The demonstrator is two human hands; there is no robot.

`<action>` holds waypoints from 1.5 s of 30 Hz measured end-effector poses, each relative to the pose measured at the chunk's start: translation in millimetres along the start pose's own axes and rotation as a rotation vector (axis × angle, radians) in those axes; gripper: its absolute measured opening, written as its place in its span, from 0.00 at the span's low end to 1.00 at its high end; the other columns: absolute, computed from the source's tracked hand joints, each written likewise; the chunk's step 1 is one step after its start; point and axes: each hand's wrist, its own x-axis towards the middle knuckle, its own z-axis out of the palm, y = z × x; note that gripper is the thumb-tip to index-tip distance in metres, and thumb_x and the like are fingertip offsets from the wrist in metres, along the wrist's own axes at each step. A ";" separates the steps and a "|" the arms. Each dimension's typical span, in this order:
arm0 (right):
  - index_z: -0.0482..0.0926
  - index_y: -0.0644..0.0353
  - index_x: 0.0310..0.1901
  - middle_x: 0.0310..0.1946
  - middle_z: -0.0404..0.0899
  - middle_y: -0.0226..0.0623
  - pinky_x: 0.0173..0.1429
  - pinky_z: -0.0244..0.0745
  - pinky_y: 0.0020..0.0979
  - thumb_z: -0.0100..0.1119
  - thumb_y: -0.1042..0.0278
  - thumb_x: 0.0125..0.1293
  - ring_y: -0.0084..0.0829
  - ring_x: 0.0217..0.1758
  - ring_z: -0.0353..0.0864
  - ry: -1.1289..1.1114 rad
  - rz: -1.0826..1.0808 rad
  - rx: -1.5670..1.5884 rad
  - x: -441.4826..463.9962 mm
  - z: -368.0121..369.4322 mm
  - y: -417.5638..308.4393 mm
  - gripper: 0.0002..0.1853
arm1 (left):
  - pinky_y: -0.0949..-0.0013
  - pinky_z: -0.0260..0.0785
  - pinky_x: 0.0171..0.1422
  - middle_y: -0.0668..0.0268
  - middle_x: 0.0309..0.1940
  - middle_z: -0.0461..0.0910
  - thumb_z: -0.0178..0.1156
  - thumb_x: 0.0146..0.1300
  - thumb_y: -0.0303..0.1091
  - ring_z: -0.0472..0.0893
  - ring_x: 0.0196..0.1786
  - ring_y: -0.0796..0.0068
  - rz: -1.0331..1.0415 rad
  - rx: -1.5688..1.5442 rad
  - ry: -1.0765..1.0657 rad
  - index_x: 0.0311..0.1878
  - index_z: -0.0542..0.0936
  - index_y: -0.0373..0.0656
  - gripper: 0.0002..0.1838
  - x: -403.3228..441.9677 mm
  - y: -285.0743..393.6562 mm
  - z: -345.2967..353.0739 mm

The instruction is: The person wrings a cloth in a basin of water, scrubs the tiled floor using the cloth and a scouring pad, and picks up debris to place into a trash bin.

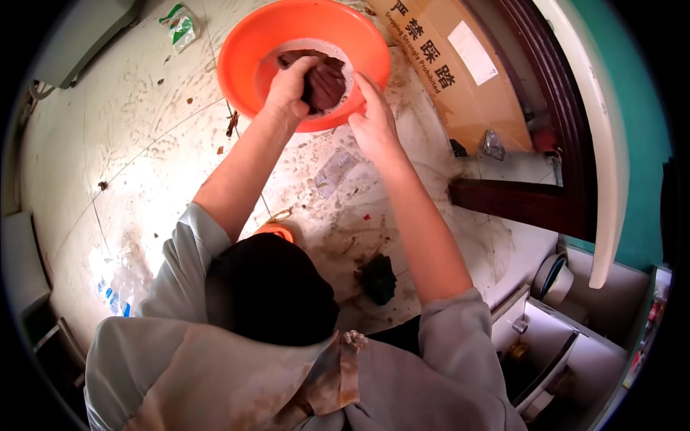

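loose grey top [424, 381], wide elbow-length sleeves [194, 244], brown-mottled front strip [327, 377], small pale knot [354, 338], black trousers [273, 291]

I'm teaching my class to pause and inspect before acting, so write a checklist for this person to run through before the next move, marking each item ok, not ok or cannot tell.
1. Left hand at the dark reddish cloth: ok.
2. Right hand at the rim of the orange basin: ok.
3. Sleeves clear of the basin: ok, both end well up the arms.
4. Floor free of litter: not ok; a clear plastic piece and a dark crumpled item lie there.
5. Cloth free of stains: cannot tell.
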 end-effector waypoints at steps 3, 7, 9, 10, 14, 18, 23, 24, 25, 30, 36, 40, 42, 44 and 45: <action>0.73 0.58 0.54 0.55 0.70 0.45 0.68 0.47 0.54 0.50 0.77 0.51 0.39 0.65 0.61 -0.026 -0.016 -0.568 18.6 13.4 16.3 0.24 | 0.58 0.74 0.49 0.60 0.41 0.78 0.55 0.58 0.32 0.79 0.42 0.65 -0.101 -0.118 0.062 0.48 0.72 0.39 0.14 17.2 23.7 3.6; 0.76 0.59 0.49 0.43 0.79 0.40 0.66 0.53 0.49 0.49 0.79 0.51 0.37 0.52 0.75 -0.491 0.163 -0.746 -15.7 30.4 -14.8 0.20 | 0.54 0.73 0.52 0.55 0.46 0.77 0.52 0.60 0.34 0.78 0.47 0.60 -0.073 -0.089 0.063 0.48 0.71 0.36 0.15 9.8 26.2 -20.2; 0.76 0.59 0.47 0.39 0.80 0.39 0.64 0.57 0.48 0.50 0.76 0.53 0.35 0.47 0.78 -0.499 0.301 -0.476 -21.9 27.7 -5.0 0.18 | 0.55 0.74 0.52 0.54 0.46 0.77 0.52 0.60 0.35 0.78 0.47 0.58 -0.135 -0.067 0.011 0.50 0.71 0.36 0.17 5.8 22.6 -18.0; 0.76 0.59 0.47 0.37 0.81 0.38 0.63 0.58 0.49 0.51 0.73 0.55 0.35 0.45 0.79 -0.399 0.363 -0.180 -32.4 30.0 21.5 0.17 | 0.55 0.73 0.53 0.53 0.47 0.76 0.52 0.59 0.36 0.78 0.47 0.58 -0.182 -0.056 -0.102 0.51 0.71 0.36 0.18 3.7 20.4 -21.0; 0.71 0.58 0.54 0.49 0.76 0.36 0.53 0.71 0.44 0.53 0.60 0.63 0.34 0.51 0.75 0.032 0.682 1.162 -21.1 1.9 -5.0 0.19 | 0.55 0.72 0.54 0.53 0.48 0.76 0.52 0.58 0.39 0.77 0.49 0.58 -0.340 -0.056 -0.310 0.55 0.68 0.36 0.23 -12.7 0.9 -19.1; 0.67 0.57 0.55 0.52 0.72 0.36 0.48 0.74 0.39 0.55 0.59 0.64 0.32 0.53 0.72 0.049 0.646 1.663 -17.1 1.3 -49.1 0.21 | 0.61 0.66 0.61 0.56 0.51 0.73 0.54 0.56 0.30 0.74 0.53 0.62 -0.061 0.179 -0.384 0.57 0.68 0.39 0.23 -50.5 -5.4 28.6; 0.70 0.54 0.48 0.37 0.75 0.30 0.30 0.70 0.26 0.61 0.65 0.59 0.23 0.38 0.74 -0.077 0.617 1.371 -21.6 -6.0 -41.6 0.17 | 0.64 0.60 0.65 0.58 0.58 0.68 0.52 0.61 0.40 0.70 0.59 0.65 0.382 1.112 -0.767 0.63 0.63 0.40 0.28 -25.7 8.1 22.6; 0.71 0.55 0.46 0.33 0.75 0.29 0.26 0.66 0.23 0.61 0.66 0.58 0.21 0.34 0.74 -0.130 0.623 1.340 -22.3 -10.6 -36.6 0.15 | 0.64 0.59 0.66 0.58 0.60 0.66 0.52 0.62 0.44 0.69 0.61 0.65 0.191 1.055 -0.858 0.64 0.62 0.40 0.29 -17.4 15.9 18.0; 0.72 0.56 0.44 0.29 0.75 0.28 0.22 0.63 0.20 0.61 0.67 0.58 0.19 0.30 0.73 -0.184 0.634 1.309 -22.7 -13.5 -36.3 0.13 | 0.63 0.57 0.67 0.56 0.62 0.63 0.53 0.60 0.51 0.67 0.62 0.64 0.040 0.883 -0.915 0.66 0.60 0.41 0.35 -16.4 24.1 18.3; 0.72 0.57 0.35 0.23 0.70 0.27 0.16 0.47 0.15 0.60 0.64 0.58 0.14 0.21 0.65 -0.431 0.673 1.269 -14.1 -21.3 -66.8 0.09 | 0.62 0.65 0.61 0.50 0.56 0.68 0.61 0.52 0.56 0.73 0.56 0.62 -0.182 0.342 -1.196 0.67 0.58 0.39 0.45 -22.8 31.4 32.3; 0.73 0.57 0.33 0.23 0.71 0.25 0.17 0.50 0.19 0.54 0.71 0.57 0.14 0.18 0.63 -0.335 0.770 0.596 14.5 -23.8 -66.4 0.03 | 0.71 0.72 0.43 0.62 0.29 0.77 0.58 0.56 0.30 0.78 0.35 0.72 -0.104 0.526 -0.751 0.56 0.70 0.37 0.23 -27.7 29.6 47.0; 0.73 0.63 0.36 0.28 0.76 0.33 0.20 0.63 0.28 0.49 0.73 0.57 0.24 0.21 0.72 -0.229 0.488 0.081 24.9 2.0 -42.1 0.06 | 0.77 0.69 0.35 0.66 0.25 0.76 0.51 0.54 0.27 0.75 0.28 0.82 0.077 0.753 -0.495 0.46 0.76 0.38 0.15 -29.6 26.4 53.8; 0.74 0.64 0.35 0.28 0.78 0.38 0.19 0.66 0.30 0.48 0.75 0.56 0.28 0.22 0.76 -0.186 0.421 -0.016 28.9 9.6 -30.5 0.07 | 0.77 0.68 0.32 0.66 0.23 0.76 0.52 0.54 0.28 0.74 0.26 0.82 0.093 0.765 -0.434 0.44 0.76 0.38 0.13 -19.5 22.8 50.6; 0.75 0.64 0.34 0.27 0.78 0.41 0.18 0.68 0.32 0.46 0.75 0.56 0.30 0.21 0.77 -0.167 0.417 -0.090 34.0 12.0 -30.4 0.08 | 0.77 0.65 0.27 0.68 0.21 0.74 0.52 0.54 0.28 0.72 0.22 0.82 0.145 0.835 -0.365 0.39 0.76 0.38 0.09 -16.3 18.9 49.6; 0.76 0.64 0.34 0.26 0.79 0.41 0.17 0.68 0.32 0.46 0.75 0.56 0.31 0.20 0.77 -0.170 0.445 -0.115 35.5 12.0 -33.9 0.08 | 0.77 0.65 0.27 0.68 0.21 0.74 0.52 0.54 0.28 0.71 0.22 0.82 0.160 0.840 -0.344 0.37 0.76 0.38 0.09 -14.1 16.8 48.2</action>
